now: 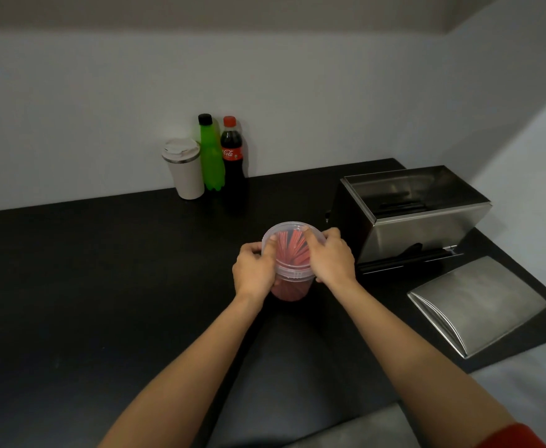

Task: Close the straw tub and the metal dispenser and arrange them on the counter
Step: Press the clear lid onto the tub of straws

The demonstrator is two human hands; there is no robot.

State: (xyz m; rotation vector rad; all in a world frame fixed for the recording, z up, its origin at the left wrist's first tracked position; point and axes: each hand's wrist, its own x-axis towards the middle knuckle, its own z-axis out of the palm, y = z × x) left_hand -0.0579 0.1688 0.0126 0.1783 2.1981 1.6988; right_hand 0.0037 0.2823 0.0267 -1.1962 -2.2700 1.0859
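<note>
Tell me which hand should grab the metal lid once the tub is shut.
Right, probably. The right hand is on the tub side nearest the metal lid, which lies on the counter to its right; the left hand would have to cross over.

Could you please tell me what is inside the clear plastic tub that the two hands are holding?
Red straws fill the clear tub, seen through its lid. The left hand and right hand cover the sides, hiding any other contents.

white lidded tumbler [185, 169], green bottle [211, 156] and cola bottle [232, 156] stand together by the wall.
</note>
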